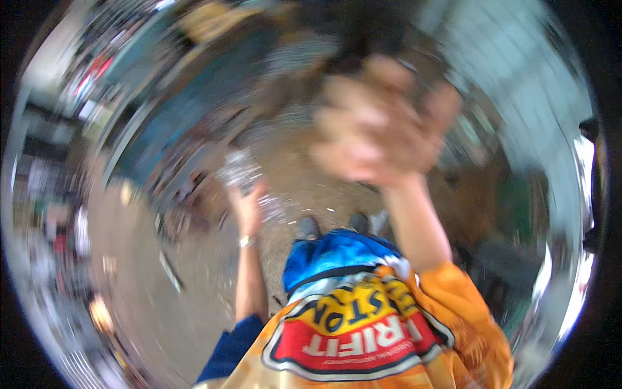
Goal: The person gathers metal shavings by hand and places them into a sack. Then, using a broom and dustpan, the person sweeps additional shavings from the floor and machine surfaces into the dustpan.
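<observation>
My left hand (246, 204), with a bracelet or watch at the wrist, is low at left of centre. Its fingers close round a clear, silvery, shiny thing (238, 170), too smeared to name; it may be crumpled plastic. My right hand (382, 126) is raised much nearer the head, right of centre. Motion blurs it, but some fingers show apart and nothing can be made out in them. Past that hand lies a dark, blurred mass (369, 35) whose kind I cannot tell.
Brown, littered ground (194, 272) spreads round my shoes (310, 227). A large blue-grey structure (207, 91) stands at the upper left. Pale blue sheeting or wall (518, 78) is at the upper right. Cluttered goods (58, 240) line the far left, and dark objects (499, 266) stand at right.
</observation>
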Demonstrator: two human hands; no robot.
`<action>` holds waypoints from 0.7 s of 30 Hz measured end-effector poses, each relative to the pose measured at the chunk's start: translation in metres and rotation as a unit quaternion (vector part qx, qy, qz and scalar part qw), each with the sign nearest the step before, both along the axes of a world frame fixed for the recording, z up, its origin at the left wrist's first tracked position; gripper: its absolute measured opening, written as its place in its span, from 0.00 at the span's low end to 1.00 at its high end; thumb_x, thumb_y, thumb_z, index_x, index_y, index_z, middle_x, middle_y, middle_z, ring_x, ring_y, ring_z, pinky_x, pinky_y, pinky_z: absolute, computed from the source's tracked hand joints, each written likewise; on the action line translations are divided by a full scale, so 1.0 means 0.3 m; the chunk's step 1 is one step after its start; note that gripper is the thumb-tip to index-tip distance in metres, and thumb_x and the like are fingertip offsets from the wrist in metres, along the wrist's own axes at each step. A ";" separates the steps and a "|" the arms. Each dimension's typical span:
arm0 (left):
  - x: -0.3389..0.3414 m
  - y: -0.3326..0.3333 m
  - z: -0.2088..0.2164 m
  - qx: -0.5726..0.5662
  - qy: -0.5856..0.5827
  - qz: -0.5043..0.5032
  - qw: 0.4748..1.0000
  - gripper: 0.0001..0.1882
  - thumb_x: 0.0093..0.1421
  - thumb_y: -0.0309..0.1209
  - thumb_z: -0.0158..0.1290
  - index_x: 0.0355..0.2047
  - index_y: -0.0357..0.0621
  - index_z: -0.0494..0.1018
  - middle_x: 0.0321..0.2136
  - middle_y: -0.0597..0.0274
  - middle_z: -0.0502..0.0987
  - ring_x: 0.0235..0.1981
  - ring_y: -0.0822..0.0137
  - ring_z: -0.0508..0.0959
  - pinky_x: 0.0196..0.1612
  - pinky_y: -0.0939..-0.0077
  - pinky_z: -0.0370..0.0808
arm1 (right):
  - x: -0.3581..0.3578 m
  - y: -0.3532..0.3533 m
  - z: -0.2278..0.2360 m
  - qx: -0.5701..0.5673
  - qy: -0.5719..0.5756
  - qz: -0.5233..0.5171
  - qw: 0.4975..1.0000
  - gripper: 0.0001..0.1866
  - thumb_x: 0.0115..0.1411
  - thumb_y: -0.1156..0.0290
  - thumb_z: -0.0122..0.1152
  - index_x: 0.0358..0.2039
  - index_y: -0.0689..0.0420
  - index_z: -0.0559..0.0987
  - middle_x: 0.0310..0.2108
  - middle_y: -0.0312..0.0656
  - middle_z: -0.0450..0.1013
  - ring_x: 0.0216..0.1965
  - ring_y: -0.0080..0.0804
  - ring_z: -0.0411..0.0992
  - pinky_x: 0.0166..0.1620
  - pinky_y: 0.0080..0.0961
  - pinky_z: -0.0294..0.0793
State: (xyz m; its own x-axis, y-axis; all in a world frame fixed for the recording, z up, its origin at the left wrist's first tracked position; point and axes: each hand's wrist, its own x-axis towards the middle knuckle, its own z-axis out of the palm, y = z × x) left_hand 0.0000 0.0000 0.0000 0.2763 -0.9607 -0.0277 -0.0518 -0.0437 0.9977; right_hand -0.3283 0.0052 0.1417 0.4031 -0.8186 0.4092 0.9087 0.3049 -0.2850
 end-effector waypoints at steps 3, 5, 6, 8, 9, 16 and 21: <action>0.013 0.207 -0.023 0.064 -0.005 0.003 0.998 0.27 0.53 0.27 0.59 0.54 0.41 0.66 0.39 0.59 0.76 0.36 0.67 0.76 0.42 0.68 0.74 | 0.028 0.158 -0.251 0.130 -0.025 -0.055 0.990 0.28 0.67 0.47 0.47 0.57 0.54 0.69 0.35 0.33 0.59 0.33 0.26 0.57 0.32 0.26 0.60; 0.010 0.239 -0.025 -0.006 0.048 0.012 0.999 0.27 0.50 0.25 0.60 0.52 0.41 0.67 0.37 0.61 0.76 0.37 0.69 0.74 0.43 0.70 0.74 | -0.045 0.301 -0.479 0.244 0.076 -0.118 0.960 0.30 0.67 0.43 0.42 0.59 0.53 0.67 0.38 0.34 0.63 0.29 0.24 0.54 0.29 0.23 0.57; 0.037 0.235 -0.016 -0.055 0.024 0.034 0.998 0.31 0.49 0.26 0.59 0.55 0.40 0.63 0.42 0.59 0.74 0.43 0.67 0.73 0.49 0.70 0.71 | -0.056 0.389 -0.621 0.273 0.183 -0.140 0.934 0.30 0.68 0.46 0.44 0.61 0.53 0.66 0.45 0.33 0.65 0.34 0.21 0.59 0.31 0.17 0.59; 0.205 0.104 -0.046 -0.086 0.103 -0.001 0.991 0.34 0.48 0.24 0.57 0.57 0.39 0.60 0.45 0.56 0.73 0.46 0.66 0.72 0.52 0.71 0.70 | -0.022 0.467 -0.922 0.374 0.320 -0.106 0.864 0.22 0.68 0.56 0.48 0.58 0.51 0.70 0.47 0.35 0.72 0.46 0.28 0.68 0.47 0.25 0.68; 0.185 0.131 -0.049 -0.107 0.055 0.007 0.993 0.36 0.49 0.25 0.58 0.59 0.38 0.58 0.47 0.54 0.73 0.47 0.65 0.72 0.54 0.70 0.69 | -0.068 0.598 -1.061 0.407 0.385 -0.086 0.824 0.18 0.66 0.63 0.52 0.54 0.54 0.73 0.45 0.36 0.74 0.48 0.30 0.68 0.50 0.32 0.67; 0.006 0.198 0.036 -0.074 0.053 -0.081 0.993 0.42 0.49 0.27 0.58 0.63 0.34 0.50 0.49 0.44 0.71 0.51 0.61 0.72 0.58 0.70 0.66 | -0.221 0.784 -1.249 0.412 0.663 0.089 0.618 0.17 0.65 0.64 0.52 0.53 0.54 0.73 0.44 0.36 0.74 0.46 0.30 0.68 0.48 0.31 0.67; -0.152 0.172 0.059 -0.171 0.055 -0.126 0.976 0.33 0.49 0.27 0.57 0.54 0.38 0.56 0.37 0.46 0.76 0.36 0.57 0.78 0.40 0.61 0.75 | -0.160 0.655 -1.167 0.339 0.714 0.131 0.598 0.17 0.65 0.64 0.53 0.52 0.55 0.74 0.43 0.37 0.74 0.45 0.29 0.68 0.47 0.31 0.67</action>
State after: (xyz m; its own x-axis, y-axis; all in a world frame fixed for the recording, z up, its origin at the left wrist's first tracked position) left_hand -0.0455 0.0516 0.0178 0.0441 -0.9560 0.2900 0.0896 0.2929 0.9519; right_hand -0.3762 0.2017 -0.2082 0.0966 -0.4327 -0.8964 -0.2183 0.8694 -0.4432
